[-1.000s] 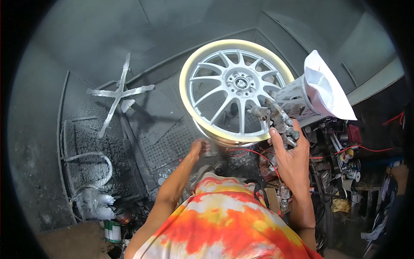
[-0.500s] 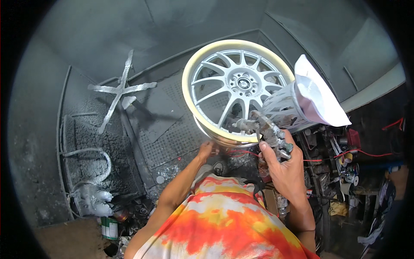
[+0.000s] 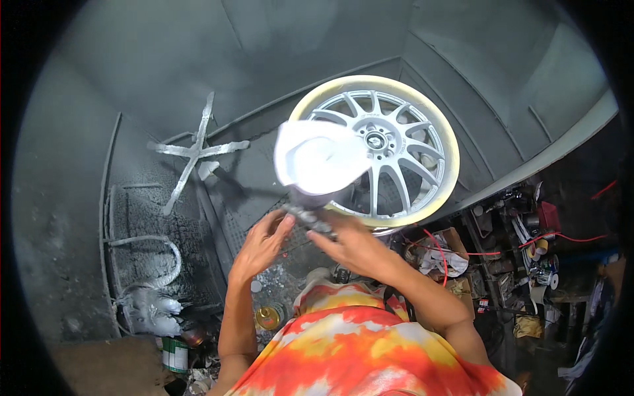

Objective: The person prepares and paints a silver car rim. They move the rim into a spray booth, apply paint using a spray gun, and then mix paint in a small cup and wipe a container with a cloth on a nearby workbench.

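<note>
My right hand [image 3: 350, 244] is closed round a paint spray gun [image 3: 309, 221], held in front of my body. At the gun's left end, the fingers and thumb of my left hand [image 3: 263, 244] close on it. A cup on top of the gun is mostly hidden under a white paper cone [image 3: 320, 155], blurred by motion. Behind the cone, a silver multi-spoke alloy wheel [image 3: 376, 140] faces up, its outer lip covered in pale yellow. The cone hides the wheel's left part.
A paint-coated cross-shaped stand [image 3: 196, 152] is at the left, above a crusted hose [image 3: 173, 261]. A green can [image 3: 175, 354] and a gold-topped tin [image 3: 267, 317] sit low. At the right, a thin red hose [image 3: 485, 253] crosses cluttered shelves and a cardboard box [image 3: 456, 241]. Grey walls surround the wheel.
My right hand has brought the spray gun and its paper-topped cup leftward, from the wheel's right side to its lower left. My left hand has left the wheel's lower edge and taken hold of the gun.
</note>
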Available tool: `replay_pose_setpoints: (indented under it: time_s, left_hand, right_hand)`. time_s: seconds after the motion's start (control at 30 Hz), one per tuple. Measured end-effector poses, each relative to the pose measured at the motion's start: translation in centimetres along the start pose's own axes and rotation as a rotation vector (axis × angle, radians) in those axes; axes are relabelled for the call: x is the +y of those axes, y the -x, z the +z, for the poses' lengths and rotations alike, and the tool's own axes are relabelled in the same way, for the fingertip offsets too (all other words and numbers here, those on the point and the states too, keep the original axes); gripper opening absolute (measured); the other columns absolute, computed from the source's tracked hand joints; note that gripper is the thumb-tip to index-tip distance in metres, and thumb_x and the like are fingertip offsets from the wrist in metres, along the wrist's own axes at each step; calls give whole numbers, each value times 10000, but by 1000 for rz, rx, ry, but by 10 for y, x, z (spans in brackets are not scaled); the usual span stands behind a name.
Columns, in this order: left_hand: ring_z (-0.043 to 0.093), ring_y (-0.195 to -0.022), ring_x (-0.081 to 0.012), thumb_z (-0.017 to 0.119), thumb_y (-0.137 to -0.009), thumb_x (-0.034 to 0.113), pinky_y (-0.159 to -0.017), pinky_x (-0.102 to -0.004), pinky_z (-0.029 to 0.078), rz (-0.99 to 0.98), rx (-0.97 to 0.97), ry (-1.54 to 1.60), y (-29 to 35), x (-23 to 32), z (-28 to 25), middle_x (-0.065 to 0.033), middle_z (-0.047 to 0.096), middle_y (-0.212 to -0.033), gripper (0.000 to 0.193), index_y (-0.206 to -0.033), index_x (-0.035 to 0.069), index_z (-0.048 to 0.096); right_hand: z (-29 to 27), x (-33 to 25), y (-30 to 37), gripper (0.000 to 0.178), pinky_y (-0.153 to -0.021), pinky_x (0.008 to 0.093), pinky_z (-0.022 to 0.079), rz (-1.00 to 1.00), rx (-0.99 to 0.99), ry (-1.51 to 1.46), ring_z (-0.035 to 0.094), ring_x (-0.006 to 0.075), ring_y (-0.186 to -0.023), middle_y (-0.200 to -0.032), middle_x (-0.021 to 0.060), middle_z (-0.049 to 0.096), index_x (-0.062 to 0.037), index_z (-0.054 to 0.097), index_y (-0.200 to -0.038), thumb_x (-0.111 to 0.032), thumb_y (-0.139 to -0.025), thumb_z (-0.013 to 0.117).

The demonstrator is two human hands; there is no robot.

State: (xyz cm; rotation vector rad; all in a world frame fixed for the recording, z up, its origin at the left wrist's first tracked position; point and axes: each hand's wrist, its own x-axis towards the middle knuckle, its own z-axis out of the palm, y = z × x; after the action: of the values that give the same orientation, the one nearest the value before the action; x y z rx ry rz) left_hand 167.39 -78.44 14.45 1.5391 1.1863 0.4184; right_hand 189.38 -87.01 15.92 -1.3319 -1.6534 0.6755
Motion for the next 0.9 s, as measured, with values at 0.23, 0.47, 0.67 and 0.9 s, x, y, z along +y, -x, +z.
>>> replay_pose_setpoints:
  time_s: [0.23,0.47,0.67,0.9]
  left_hand:
    - [670,-934,-200,561,-1045,562,-861,-336,575,-205,53,246,10,-82,-57,-125,654,-1128,641,-1273,-32,642]
    - [666,-909,-201,502,-1034,632,-811,-360,568,-296,233,303,12,-129,-78,-110,667,-1075,711,-1274,-22,645]
    - [670,-912,-235,497,-1026,654,-778,-377,550,-229,283,409,20,-161,-80,-136,648,-1170,745,-1390,6,550]
    - [709,-1035,-310,627,-981,607,-886,-441,590,-701,-297,156,29,-222,-16,-197,644,-1284,787,-1460,-5,499]
  right_hand:
    - [73,33,-49,379,-766,503,520,10,-433,-148,687,443,-859,-908,284,685,30,593,-1231,-277,-1014,641]
    - [138,56,-86,412,-752,511,537,11,-620,-251,694,444,-824,-839,281,683,38,588,-1227,-304,-1004,646]
    - [159,64,-93,453,-802,516,538,-71,-602,-179,679,507,-951,-957,322,692,66,576,-1242,-309,-1001,653]
    - [108,26,-76,445,-858,520,525,-58,-377,-241,646,525,-1017,-1040,338,674,63,577,-1250,-295,-998,659]
